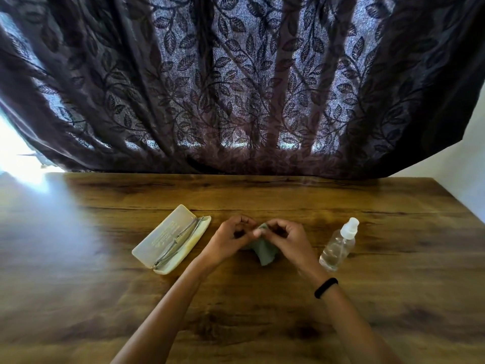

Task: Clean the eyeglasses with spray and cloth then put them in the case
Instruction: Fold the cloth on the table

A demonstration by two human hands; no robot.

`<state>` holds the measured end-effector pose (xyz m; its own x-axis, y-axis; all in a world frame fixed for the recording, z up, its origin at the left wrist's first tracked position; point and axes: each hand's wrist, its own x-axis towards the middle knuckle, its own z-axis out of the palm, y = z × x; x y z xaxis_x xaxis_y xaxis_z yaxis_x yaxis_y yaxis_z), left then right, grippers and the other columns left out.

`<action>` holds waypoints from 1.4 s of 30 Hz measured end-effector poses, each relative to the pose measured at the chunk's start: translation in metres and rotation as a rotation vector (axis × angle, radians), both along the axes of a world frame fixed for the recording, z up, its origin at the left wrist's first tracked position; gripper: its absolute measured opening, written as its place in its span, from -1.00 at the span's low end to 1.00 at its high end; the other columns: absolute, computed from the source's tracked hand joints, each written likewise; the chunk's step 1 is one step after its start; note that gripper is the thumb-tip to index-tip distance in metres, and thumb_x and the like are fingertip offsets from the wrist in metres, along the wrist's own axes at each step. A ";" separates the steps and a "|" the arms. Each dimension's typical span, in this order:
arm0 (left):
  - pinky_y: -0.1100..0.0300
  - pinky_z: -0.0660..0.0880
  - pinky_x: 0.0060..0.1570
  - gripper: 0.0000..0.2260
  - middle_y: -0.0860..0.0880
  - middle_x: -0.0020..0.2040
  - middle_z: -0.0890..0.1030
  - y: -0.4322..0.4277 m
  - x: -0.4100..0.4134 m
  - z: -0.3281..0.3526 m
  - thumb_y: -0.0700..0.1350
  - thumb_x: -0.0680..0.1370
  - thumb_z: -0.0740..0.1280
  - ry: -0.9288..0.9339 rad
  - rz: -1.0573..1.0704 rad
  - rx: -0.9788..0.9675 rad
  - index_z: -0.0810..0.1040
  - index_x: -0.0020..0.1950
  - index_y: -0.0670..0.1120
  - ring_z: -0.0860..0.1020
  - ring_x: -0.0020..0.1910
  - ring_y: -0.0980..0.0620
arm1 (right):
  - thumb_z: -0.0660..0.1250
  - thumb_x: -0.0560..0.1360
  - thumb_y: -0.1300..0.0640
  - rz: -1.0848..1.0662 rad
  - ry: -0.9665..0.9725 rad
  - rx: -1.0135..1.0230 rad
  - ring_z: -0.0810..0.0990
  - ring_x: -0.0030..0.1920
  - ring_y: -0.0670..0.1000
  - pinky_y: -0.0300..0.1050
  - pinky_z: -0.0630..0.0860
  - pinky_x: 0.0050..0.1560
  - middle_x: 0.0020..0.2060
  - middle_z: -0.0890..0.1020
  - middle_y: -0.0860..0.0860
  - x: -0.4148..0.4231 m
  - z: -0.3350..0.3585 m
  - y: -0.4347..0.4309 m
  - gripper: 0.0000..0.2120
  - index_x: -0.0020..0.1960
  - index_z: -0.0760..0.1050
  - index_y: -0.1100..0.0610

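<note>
Reached in from the bottom edge on two bare forearms, angled toward each other above the wooden counter [105,285]. Wore a black band [326,287] on the right wrist. Met near the middle of the counter as left grip [231,237] and right grip [286,239], fingertips close together. Curled the fingers of both and pinched the top edge of a grey-green cloth [263,252] between them, so each grip was closed on the cloth. Let the rest of the cloth hang down between the wrists; could not tell whether its lower corner touched the counter.

Saw the case [157,243] to the left of the left grip, near it but apart, lying open and slanted on the counter, pale cream, its translucent lid spread flat on the left side. Saw the eyeglasses [178,239] folded inside the case, thin metal frame running along its right half, touched by neither grip.

Saw the spray bottle [337,248] standing on its base just to the right of the right grip, not touching it, clear, partly filled with clear liquid, white nozzle on top.

Saw, behind the counter, a dark curtain [236,88] patterned with leaves, daylight glowing through it. Caught a bright glare at the left edge, spilling onto the counter, and a pale wall [467,166] at the right.
</note>
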<state>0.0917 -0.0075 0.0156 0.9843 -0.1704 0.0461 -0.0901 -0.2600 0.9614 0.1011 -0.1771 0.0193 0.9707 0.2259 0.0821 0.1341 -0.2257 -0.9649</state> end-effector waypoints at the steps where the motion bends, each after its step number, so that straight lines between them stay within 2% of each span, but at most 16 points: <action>1: 0.33 0.51 -0.18 -0.80 0.10 -0.04 0.61 0.002 0.000 0.000 0.02 0.42 0.41 0.032 -0.021 0.032 0.49 0.00 0.11 0.58 -0.06 0.21 | 0.40 0.44 0.12 -0.017 0.043 0.070 0.57 -0.16 -0.27 -0.42 0.49 -0.23 -0.19 0.63 -0.12 0.000 0.001 -0.001 -0.98 -0.14 0.59 0.02; 4: 0.39 0.48 -0.26 -0.85 0.10 -0.11 0.61 0.006 0.001 -0.002 -0.03 0.42 0.44 0.056 -0.054 0.116 0.53 -0.05 0.09 0.57 -0.17 0.27 | 0.40 0.43 0.10 -0.048 0.186 0.191 0.60 -0.17 -0.20 -0.39 0.49 -0.29 -0.20 0.65 -0.09 -0.001 0.001 -0.004 -0.98 -0.16 0.59 0.04; 8: 0.24 0.54 -0.18 -0.83 -0.03 -0.07 0.64 0.008 0.001 -0.004 -0.07 0.43 0.44 0.110 0.074 -0.001 0.57 -0.02 -0.08 0.60 -0.09 0.07 | 0.39 0.44 0.12 -0.080 0.313 0.183 0.66 -0.24 -0.13 -0.30 0.53 -0.36 -0.15 0.65 0.03 0.000 -0.002 -0.010 -0.87 -0.07 0.55 0.16; 10: 0.28 0.51 -0.22 -0.87 -0.01 -0.09 0.64 0.007 0.003 -0.002 -0.08 0.43 0.44 0.125 0.093 0.017 0.56 -0.07 -0.05 0.60 -0.10 0.08 | 0.40 0.44 0.17 -0.092 0.339 0.180 0.65 -0.32 -0.13 -0.31 0.52 -0.42 -0.19 0.64 0.06 0.000 -0.004 -0.010 -0.90 -0.09 0.54 0.18; 14: 0.29 0.53 -0.24 -0.90 0.00 -0.12 0.61 0.005 0.008 -0.007 -0.11 0.46 0.42 0.152 0.122 0.199 0.53 -0.08 -0.04 0.59 -0.15 0.10 | 0.36 0.47 0.17 -0.095 0.266 -0.013 0.58 -0.47 -0.16 -0.34 0.46 -0.51 -0.26 0.63 0.04 0.003 -0.009 -0.009 -0.96 -0.13 0.52 0.13; 18: 0.37 0.51 -0.33 -0.90 -0.01 -0.12 0.61 0.003 0.009 -0.009 -0.10 0.49 0.38 0.114 0.168 0.296 0.56 -0.04 -0.09 0.57 -0.19 0.12 | 0.35 0.49 0.14 -0.116 0.134 -0.206 0.55 -0.46 -0.18 -0.37 0.42 -0.52 -0.27 0.62 -0.02 0.007 -0.014 -0.011 -0.98 -0.12 0.54 0.06; 20: 0.45 0.45 -0.34 -0.90 0.06 -0.12 0.60 0.003 0.008 -0.006 -0.10 0.48 0.39 -0.007 0.208 0.338 0.58 -0.02 -0.05 0.54 -0.18 0.19 | 0.36 0.48 0.17 -0.158 0.041 -0.187 0.57 -0.38 -0.18 -0.39 0.43 -0.51 -0.22 0.62 -0.02 0.008 -0.013 -0.011 -0.95 -0.12 0.55 0.03; 23: 0.53 0.42 -0.25 -0.85 0.21 -0.14 0.54 0.005 0.003 -0.002 -0.17 0.45 0.42 -0.186 0.244 0.277 0.58 -0.03 0.01 0.53 -0.18 0.33 | 0.36 0.45 0.27 -0.152 -0.086 -0.063 0.62 -0.14 -0.11 -0.33 0.56 -0.34 -0.09 0.62 -0.03 0.008 -0.009 -0.013 -0.82 -0.10 0.58 -0.01; 26: 0.57 0.41 -0.15 -0.78 0.24 -0.08 0.52 0.011 -0.003 -0.006 -0.23 0.42 0.44 -0.282 0.171 0.310 0.57 -0.02 0.04 0.49 -0.09 0.46 | 0.36 0.42 0.39 -0.097 -0.111 0.010 0.63 -0.09 -0.07 -0.27 0.60 -0.20 -0.05 0.61 0.00 0.004 -0.009 -0.016 -0.74 -0.11 0.60 0.03; 29: 0.61 0.37 -0.09 -0.76 0.17 -0.05 0.57 0.017 -0.007 -0.014 -0.20 0.41 0.46 -0.236 0.086 0.425 0.57 -0.03 0.08 0.48 -0.13 0.44 | 0.37 0.42 0.39 -0.061 -0.050 -0.063 0.62 -0.12 -0.11 -0.30 0.58 -0.18 -0.06 0.62 -0.04 -0.003 -0.016 -0.021 -0.76 -0.09 0.61 0.07; 33: 0.63 0.35 -0.18 -0.80 0.23 -0.01 0.50 0.020 -0.012 -0.022 -0.10 0.45 0.42 -0.138 -0.009 0.576 0.57 0.06 0.07 0.46 -0.10 0.35 | 0.36 0.45 0.28 0.018 0.028 -0.220 0.58 -0.12 -0.15 -0.34 0.56 -0.22 -0.09 0.57 -0.19 -0.005 -0.023 -0.026 -0.84 -0.06 0.59 0.04; 35: 0.56 0.39 -0.21 -0.81 0.22 -0.02 0.50 0.020 -0.012 -0.021 -0.05 0.46 0.41 -0.120 0.001 0.577 0.56 0.07 0.07 0.47 -0.11 0.31 | 0.36 0.46 0.24 0.004 0.025 -0.252 0.55 -0.14 -0.17 -0.39 0.52 -0.29 -0.10 0.56 -0.18 -0.002 -0.025 -0.025 -0.86 -0.03 0.59 0.06; 39: 0.44 0.42 -0.20 -0.83 0.14 -0.07 0.58 0.017 -0.011 -0.017 -0.01 0.46 0.40 -0.099 0.063 0.513 0.58 0.04 0.02 0.52 -0.14 0.24 | 0.36 0.48 0.22 -0.046 0.045 -0.254 0.52 -0.37 -0.19 -0.41 0.43 -0.49 -0.26 0.57 -0.12 0.005 -0.027 -0.020 -0.88 0.00 0.59 0.10; 42: 0.43 0.41 -0.27 -0.84 0.06 -0.10 0.62 0.012 -0.006 -0.017 -0.02 0.48 0.38 -0.075 0.155 0.488 0.59 0.02 -0.03 0.52 -0.19 0.21 | 0.34 0.49 0.18 -0.082 0.033 -0.326 0.52 -0.44 -0.21 -0.40 0.42 -0.51 -0.32 0.57 -0.09 0.012 -0.027 -0.015 -0.91 -0.02 0.58 0.10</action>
<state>0.0855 0.0042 -0.0011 0.9968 -0.0423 0.0685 -0.0787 -0.6926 0.7170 0.1135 -0.1924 -0.0078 0.9877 0.1558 -0.0135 0.0724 -0.5317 -0.8438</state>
